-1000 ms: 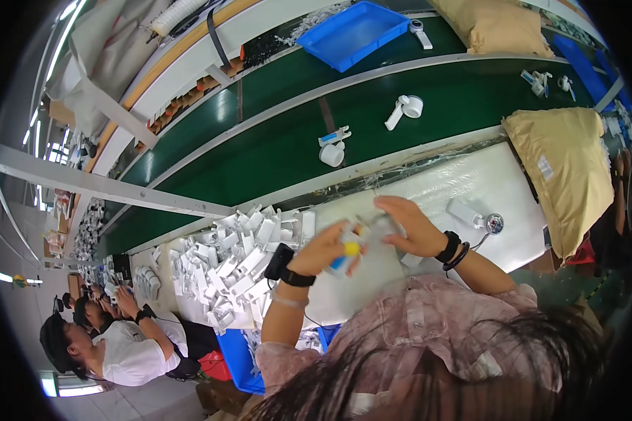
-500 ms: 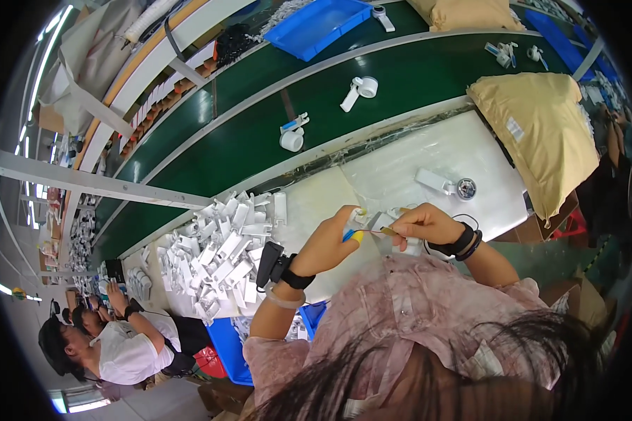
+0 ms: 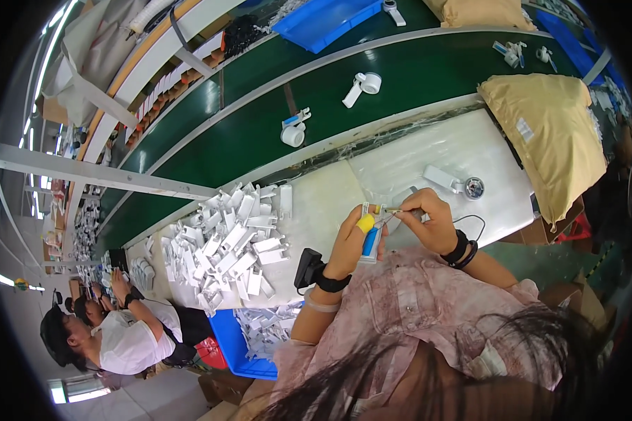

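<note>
My left hand, with yellow wrapping on its thumb, grips a white plastic housing with a blue block in it. My right hand meets it at the housing's upper end, thumb and forefinger pinched on a small thin piece near some fine wires. What exactly that piece is, I cannot make out. Beyond my right hand a white handle-shaped part with a round motor-like end lies on the bench. To the left is a heap of white plastic housings.
A green conveyor belt runs behind the bench, carrying several white parts. Tan sacks stand at the right. A blue crate of white pieces sits below the heap. Another person works at the far left.
The housing in my left hand has been turned more upright, and its blue block now shows. Both hands are closer together, my right fingers now at the housing's upper end. The view has shifted slightly.
</note>
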`<state>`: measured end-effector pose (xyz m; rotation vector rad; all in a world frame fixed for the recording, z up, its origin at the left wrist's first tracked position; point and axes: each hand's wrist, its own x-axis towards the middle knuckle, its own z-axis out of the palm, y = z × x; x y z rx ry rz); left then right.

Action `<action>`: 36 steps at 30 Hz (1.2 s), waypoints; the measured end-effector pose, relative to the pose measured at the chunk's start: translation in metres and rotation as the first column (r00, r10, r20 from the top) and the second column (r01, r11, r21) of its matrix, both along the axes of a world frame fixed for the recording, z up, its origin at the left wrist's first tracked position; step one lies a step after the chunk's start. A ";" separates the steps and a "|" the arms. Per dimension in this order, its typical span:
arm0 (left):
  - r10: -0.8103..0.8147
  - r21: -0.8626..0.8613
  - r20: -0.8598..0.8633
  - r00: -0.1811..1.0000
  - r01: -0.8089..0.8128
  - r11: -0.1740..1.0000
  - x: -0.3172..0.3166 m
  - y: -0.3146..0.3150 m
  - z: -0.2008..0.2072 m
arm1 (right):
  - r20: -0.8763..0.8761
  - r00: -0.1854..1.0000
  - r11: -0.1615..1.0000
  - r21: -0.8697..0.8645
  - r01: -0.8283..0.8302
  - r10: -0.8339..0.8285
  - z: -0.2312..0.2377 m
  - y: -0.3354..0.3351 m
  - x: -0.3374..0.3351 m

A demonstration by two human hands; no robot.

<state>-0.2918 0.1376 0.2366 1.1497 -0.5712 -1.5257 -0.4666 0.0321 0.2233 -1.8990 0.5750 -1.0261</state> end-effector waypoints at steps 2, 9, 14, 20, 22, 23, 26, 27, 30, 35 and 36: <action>0.064 -0.021 0.018 0.998 -0.064 0.998 -0.007 -0.001 -0.004 | 0.015 1.000 0.999 0.034 -0.012 0.011 0.003 0.000 0.003; 0.153 -0.023 0.017 0.988 -0.153 0.988 -0.016 0.002 -0.010 | 0.014 0.998 0.982 -0.176 -0.063 0.066 0.000 0.001 0.008; 0.153 -0.126 0.037 0.988 -0.147 0.981 -0.016 0.006 -0.011 | -0.020 0.992 0.976 -0.180 -0.123 0.122 0.002 0.004 0.006; 0.139 -0.192 0.124 0.983 -0.113 0.975 -0.023 0.012 -0.004 | 0.007 0.995 0.953 -0.288 -0.094 0.100 -0.003 0.007 0.006; 0.128 -0.217 0.137 0.982 -0.097 0.971 -0.024 0.013 -0.002 | 0.018 0.996 0.951 -0.299 -0.079 0.088 -0.002 0.007 0.006; 0.122 -0.231 0.164 0.979 -0.082 0.969 -0.024 0.013 0.000 | 0.024 0.995 0.947 -0.309 -0.081 0.093 -0.001 0.007 0.006; 0.122 -0.247 0.207 0.971 -0.069 0.967 -0.026 0.012 0.008 | 0.029 0.995 0.942 -0.326 -0.081 0.095 0.000 0.007 0.006; 0.126 -0.246 0.223 0.967 -0.069 0.967 -0.027 0.012 0.009 | 0.028 0.995 0.940 -0.332 -0.078 0.092 0.000 0.007 0.006; 0.114 -0.237 0.238 0.965 -0.056 0.970 -0.026 0.012 0.009 | 0.025 0.996 0.937 -0.341 -0.077 0.091 0.001 0.007 0.006; 0.106 -0.258 0.257 0.961 -0.038 0.965 -0.026 0.012 0.010 | 0.033 0.997 0.937 -0.346 -0.056 0.071 0.003 0.008 0.006; 0.100 -0.258 0.268 0.958 -0.029 0.966 -0.026 0.011 0.009 | 0.028 0.998 0.937 -0.347 -0.051 0.065 0.004 0.008 0.006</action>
